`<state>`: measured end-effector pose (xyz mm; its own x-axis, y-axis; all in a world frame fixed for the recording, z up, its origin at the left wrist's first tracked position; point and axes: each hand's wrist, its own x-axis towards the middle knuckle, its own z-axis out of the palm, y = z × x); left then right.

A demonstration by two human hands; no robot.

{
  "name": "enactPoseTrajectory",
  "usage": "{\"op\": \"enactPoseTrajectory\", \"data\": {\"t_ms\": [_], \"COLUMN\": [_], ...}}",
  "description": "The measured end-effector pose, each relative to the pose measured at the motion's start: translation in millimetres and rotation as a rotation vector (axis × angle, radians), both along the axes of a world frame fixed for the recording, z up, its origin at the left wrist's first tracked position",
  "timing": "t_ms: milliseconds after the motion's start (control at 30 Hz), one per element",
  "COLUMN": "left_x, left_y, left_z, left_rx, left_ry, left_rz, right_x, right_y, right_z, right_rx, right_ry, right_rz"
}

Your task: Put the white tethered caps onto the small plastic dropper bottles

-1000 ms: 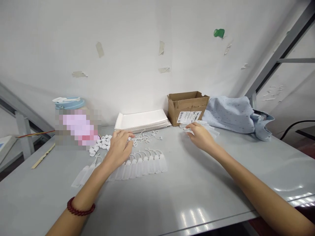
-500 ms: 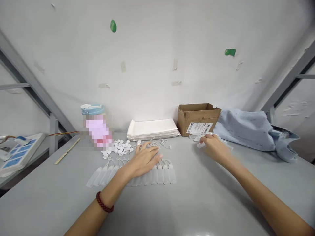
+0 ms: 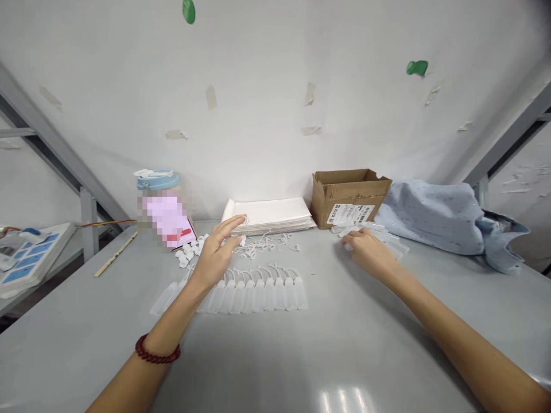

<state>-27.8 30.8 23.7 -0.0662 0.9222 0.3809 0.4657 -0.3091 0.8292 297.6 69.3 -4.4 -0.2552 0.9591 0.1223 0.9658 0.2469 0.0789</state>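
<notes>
My left hand (image 3: 217, 249) is raised over the table with thumb and fingers apart. Beside it lie white cord loops (image 3: 269, 244) and a heap of small white pieces (image 3: 187, 252), partly covered by the hand. Below it runs a row of translucent plastic sleeves (image 3: 260, 295), each topped with a white cord; my forearm crosses its left part. My right hand (image 3: 368, 249) is at a loose pile of clear plastic sleeves (image 3: 396, 245) in front of the carton. Its fingers are curled down and pinched on a clear sleeve, whose outline is partly hidden.
A brown carton (image 3: 348, 198) stands near the wall, next to a stack of white padded envelopes (image 3: 271, 215). Light blue cloth (image 3: 430, 215) lies at the right. At the left are a blue-lidded container (image 3: 157, 180), a blurred pink-screened phone (image 3: 166, 215) and a wooden stick (image 3: 116, 255).
My left hand has moved left and lifted off the cords, uncovering more of the sleeve row. My right hand stays at the clear pile. The view has tilted slightly down.
</notes>
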Motion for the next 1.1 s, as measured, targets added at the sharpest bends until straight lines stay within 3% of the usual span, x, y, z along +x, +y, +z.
{"op": "enactPoseTrajectory", "data": {"t_ms": [233, 367, 500, 700, 1100], "left_x": [1.7, 18.4, 40.2, 59.8, 66.8], "left_y": [-1.0, -12.0, -26.7, -39.4, -46.1], "left_z": [-8.2, -6.9, -5.7, -10.8, -6.8], "left_rx": [-0.057, -0.045, -0.032, -0.155, -0.193], "left_ry": [-0.099, -0.119, -0.170, -0.238, -0.332], "left_rz": [0.050, 0.014, -0.051, -0.076, -0.061], "right_x": [-17.7, -41.2, -61.7, -74.7, -77.2], "right_y": [-13.9, -37.4, -60.2, -76.3, -74.6], "right_z": [4.4, 8.8, 11.8, 6.7, -10.4], "right_rx": [0.158, 0.464, 0.487, 0.515, 0.348], "right_ry": [0.198, 0.640, 0.887, 0.855, 0.790], "right_rz": [0.124, 0.426, 0.513, 0.668, 0.614]}}
